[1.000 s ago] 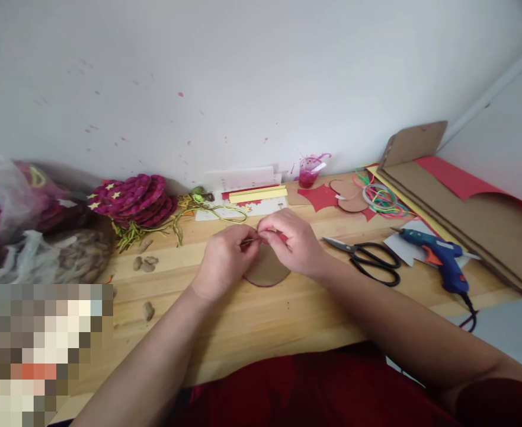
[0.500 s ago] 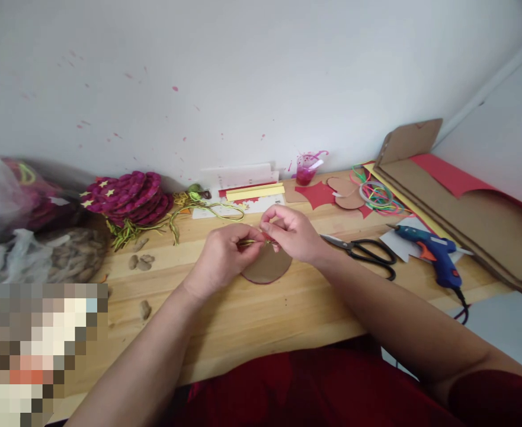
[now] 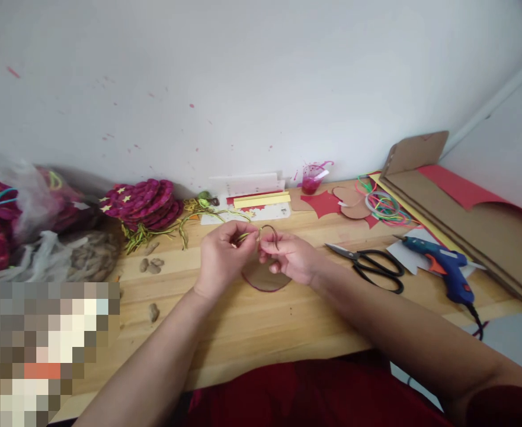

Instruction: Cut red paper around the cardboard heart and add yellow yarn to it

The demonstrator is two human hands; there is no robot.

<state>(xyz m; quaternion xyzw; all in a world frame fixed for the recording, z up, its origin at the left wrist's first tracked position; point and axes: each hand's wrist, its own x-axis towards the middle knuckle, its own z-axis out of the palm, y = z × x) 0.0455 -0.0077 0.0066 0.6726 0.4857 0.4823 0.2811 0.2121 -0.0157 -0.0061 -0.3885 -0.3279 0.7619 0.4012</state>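
My left hand [image 3: 227,255] pinches a yellow-green and dark cord [image 3: 243,236] above the wooden table. Close beside it, my right hand [image 3: 290,258] has its fingers closed on the same cord, which bends up in a small loop between the two hands. Below them a round brown disc [image 3: 266,280] with a dark red edge lies on the table, its far part hidden by my hands. More of the cord trails behind my left hand toward the tangled strands at the back.
Scissors [image 3: 378,270] and a blue glue gun [image 3: 450,270] lie at right, beside cardboard [image 3: 474,216]. Purple discs [image 3: 154,204], peanuts [image 3: 153,265] and a bag of peanuts [image 3: 94,255] are at left. A cup of pink liquid [image 3: 313,179] stands near the wall.
The cord now forms a raised loop between my hands. My right hand has turned and sits slightly lower. The whole view has shifted a little, with the table's objects appearing further right and lower.
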